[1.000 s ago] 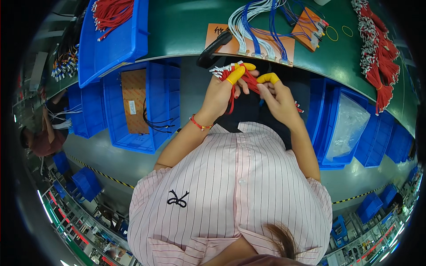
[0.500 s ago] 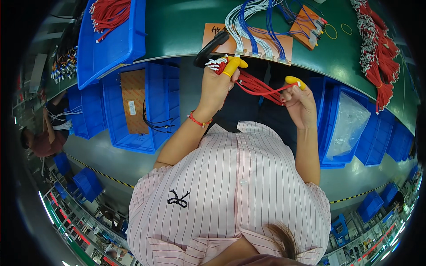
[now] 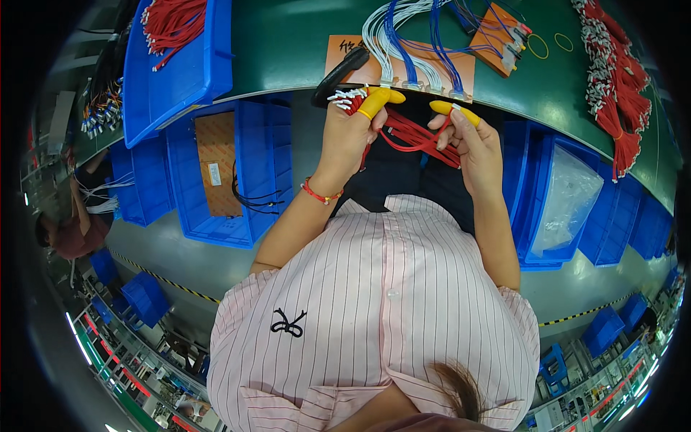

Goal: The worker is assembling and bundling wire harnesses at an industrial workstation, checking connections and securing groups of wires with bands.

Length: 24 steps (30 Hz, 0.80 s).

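Note:
My left hand (image 3: 347, 137) is closed around a bundle of red wires (image 3: 414, 135), with yellow covers on its thumb and a finger. White connector ends (image 3: 347, 95) of that bundle stick out past the fist on the left. The wires sag rightward across the gap between my hands. My right hand (image 3: 478, 147), also wearing a yellow finger cover (image 3: 468, 114), pinches the end of a red wire near a small white connector. Its lower fingers lie against the far end of the bundle. Both hands are just in front of the green table edge.
White and blue cables (image 3: 389, 43) are plugged along an orange board (image 3: 463, 70) at the table's edge, beside a black curved handle (image 3: 340, 78). Red wire bundles (image 3: 620, 108) lie at right, yellow rubber bands (image 3: 538, 47) nearby. A blue bin (image 3: 176, 90) stands at left.
My right hand has moved up and to the left, bringing the pinched wire end closer to my left hand. The left hand keeps its hold on the bundle.

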Available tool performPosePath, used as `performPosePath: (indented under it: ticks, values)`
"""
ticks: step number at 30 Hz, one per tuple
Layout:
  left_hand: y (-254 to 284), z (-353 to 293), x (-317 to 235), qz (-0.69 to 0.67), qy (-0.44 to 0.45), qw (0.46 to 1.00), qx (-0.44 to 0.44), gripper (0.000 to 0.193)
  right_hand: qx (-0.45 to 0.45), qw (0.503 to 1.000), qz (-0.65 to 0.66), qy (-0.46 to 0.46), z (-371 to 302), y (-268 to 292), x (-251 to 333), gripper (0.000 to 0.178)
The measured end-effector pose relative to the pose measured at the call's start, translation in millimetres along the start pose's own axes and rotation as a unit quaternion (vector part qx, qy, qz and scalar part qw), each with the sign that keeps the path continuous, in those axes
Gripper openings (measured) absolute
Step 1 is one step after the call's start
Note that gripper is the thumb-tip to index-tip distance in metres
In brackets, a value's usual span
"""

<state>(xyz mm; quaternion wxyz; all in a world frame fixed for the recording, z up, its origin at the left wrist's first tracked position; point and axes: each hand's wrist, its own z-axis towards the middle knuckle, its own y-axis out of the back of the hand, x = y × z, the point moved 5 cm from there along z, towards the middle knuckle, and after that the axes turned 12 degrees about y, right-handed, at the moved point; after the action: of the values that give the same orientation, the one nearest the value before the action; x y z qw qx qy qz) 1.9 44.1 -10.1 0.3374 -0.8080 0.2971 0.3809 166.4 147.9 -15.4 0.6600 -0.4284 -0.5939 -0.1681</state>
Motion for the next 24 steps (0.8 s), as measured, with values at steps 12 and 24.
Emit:
performPosePath:
  ticks: [12,24]
  values:
    - [-0.8,1.9,-0.2,-0.016,-0.012,1.000,-0.009,0.022,-0.022,1.000,-0.005,-0.015,8.7,3.3,2.5,0.029]
    - [0.4,1.3,2.3,0.007,-0.005,1.000,-0.007,0.023,-0.047,0.996,0.062,-0.053,9.7,2.9,0.4,0.028]
